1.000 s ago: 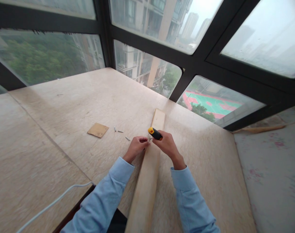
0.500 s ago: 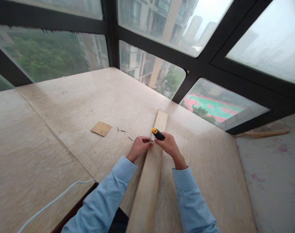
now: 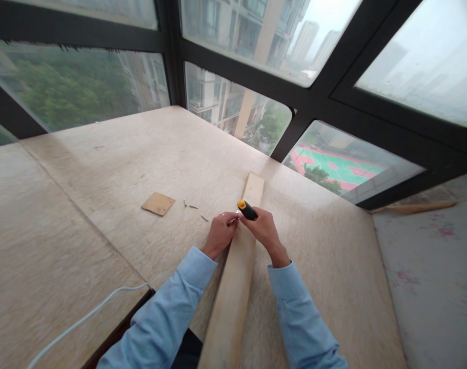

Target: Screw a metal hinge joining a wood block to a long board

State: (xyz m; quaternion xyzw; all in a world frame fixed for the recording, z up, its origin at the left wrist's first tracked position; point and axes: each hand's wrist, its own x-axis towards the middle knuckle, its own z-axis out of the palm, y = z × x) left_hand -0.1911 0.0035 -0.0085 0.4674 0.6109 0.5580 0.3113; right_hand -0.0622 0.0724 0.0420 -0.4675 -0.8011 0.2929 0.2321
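My right hand (image 3: 264, 228) is wrapped round a tool with a black handle and yellow end (image 3: 246, 209). The handle end points up toward me, and the fingers hide most of its working end, so its kind is unclear. A bit of shiny metal (image 3: 238, 217) shows between my hands. My left hand (image 3: 220, 233) is closed, its thumb and fingertips pinched at that spot on the left edge of a long pale wooden board (image 3: 233, 287). What the left fingers hold is too small to make out.
Left of my hands lie several small metal screws or nails (image 3: 194, 207) and a square brown plate (image 3: 158, 204) with small holes. A white cable (image 3: 87, 310) crosses the lower left. Dark window frames (image 3: 233, 77) bound the marbled ledge (image 3: 114, 174); a patterned wall (image 3: 429, 277) stands at right.
My view has shifted very slightly. Both hands stay together at the board; the tool's handle has tilted a little, and less shiny metal shows between the fingers.
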